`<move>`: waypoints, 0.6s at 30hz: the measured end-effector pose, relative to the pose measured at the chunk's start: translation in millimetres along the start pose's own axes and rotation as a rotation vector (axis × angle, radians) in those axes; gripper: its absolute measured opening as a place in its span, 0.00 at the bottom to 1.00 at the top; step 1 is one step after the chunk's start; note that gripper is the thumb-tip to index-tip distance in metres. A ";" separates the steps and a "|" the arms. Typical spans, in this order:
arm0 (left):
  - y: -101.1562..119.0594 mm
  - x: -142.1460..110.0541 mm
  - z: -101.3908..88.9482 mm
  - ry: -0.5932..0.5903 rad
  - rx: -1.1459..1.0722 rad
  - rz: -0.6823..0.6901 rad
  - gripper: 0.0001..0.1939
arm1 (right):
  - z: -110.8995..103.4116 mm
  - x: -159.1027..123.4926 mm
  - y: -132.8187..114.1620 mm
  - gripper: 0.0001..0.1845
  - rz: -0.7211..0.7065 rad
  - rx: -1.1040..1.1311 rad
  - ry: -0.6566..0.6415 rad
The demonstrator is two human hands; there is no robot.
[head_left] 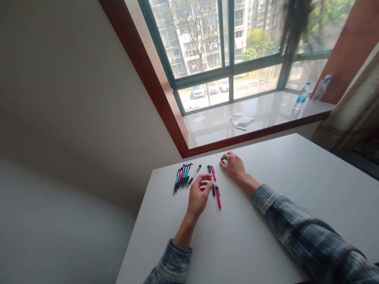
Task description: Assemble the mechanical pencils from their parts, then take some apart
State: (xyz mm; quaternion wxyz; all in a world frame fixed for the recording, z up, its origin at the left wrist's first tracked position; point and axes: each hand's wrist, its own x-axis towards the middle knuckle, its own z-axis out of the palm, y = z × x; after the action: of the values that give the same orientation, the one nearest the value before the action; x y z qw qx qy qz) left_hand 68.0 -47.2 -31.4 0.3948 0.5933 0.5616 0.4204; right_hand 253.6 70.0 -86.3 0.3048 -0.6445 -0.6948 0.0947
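Note:
My left hand (198, 195) hovers over the table beside the loose pen parts, its fingers loosely curved and apart, with nothing visible in them. Farther back, my right hand (234, 165) is closed on a teal pen barrel (224, 157), from which a thin refill sticks out to the left. A small dark piece shows under its fingertips. Between the hands lie a pink barrel (213, 173), a second pink barrel (218, 198), black grips (213, 190) and a thin refill (216, 206). Left of them, several whole pens (182, 176) form a row, with a clear-and-black pen (194, 175) slanted alongside.
The white table (251, 244) meets the wall below a window sill (213, 136) framed in dark red wood. On the sill are a crumpled cloth (242, 121), a blue-capped water bottle (302, 96) and another clear bottle (321, 90). A curtain (346, 106) hangs at the right.

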 end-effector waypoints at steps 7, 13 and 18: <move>-3.6 3.4 -4.6 0.005 -0.022 0.029 0.13 | -9.3 -8.5 7.7 0.16 0.101 0.047 0.010; -6.1 10.4 -12.9 0.004 -0.020 0.048 0.13 | -10.8 -17.9 17.3 0.13 0.137 0.060 -0.002; -4.0 15.2 -17.0 0.017 -0.018 0.042 0.13 | -8.6 -20.7 13.9 0.12 0.101 0.121 -0.010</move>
State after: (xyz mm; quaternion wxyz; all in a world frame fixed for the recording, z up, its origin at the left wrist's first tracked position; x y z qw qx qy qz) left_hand 51.0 -31.9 -28.6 0.3864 0.5980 0.5485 0.4384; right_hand 269.6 50.1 -93.0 0.3347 -0.6587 -0.6557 0.1551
